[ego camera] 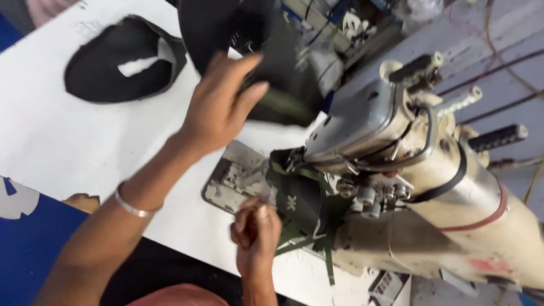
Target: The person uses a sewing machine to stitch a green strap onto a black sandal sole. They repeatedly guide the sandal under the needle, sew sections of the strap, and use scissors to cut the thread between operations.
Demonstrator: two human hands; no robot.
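Item: dark fabric piece (297,198) with green strap (327,258), lying on the sewing machine bed (229,184) under the machine head (362,122), well right of the white table's (51,136) bare middle. Long axis of the strap: roughly up-down in the head view, trailing toward the table's near edge.

Right hand (256,232): clenched, fingers pinched at the near-left edge of the piece; the piece lies just right of and beyond the fingertips. This hand is the nearer of the 2.

Left hand (218,105): raised, fingers grasping a second dark fabric bundle (266,51) with a green band, held above and behind the needle area. Silver bangle (133,207) on the wrist.

1 cut black shaped piece (122,59) lies apart at far left.
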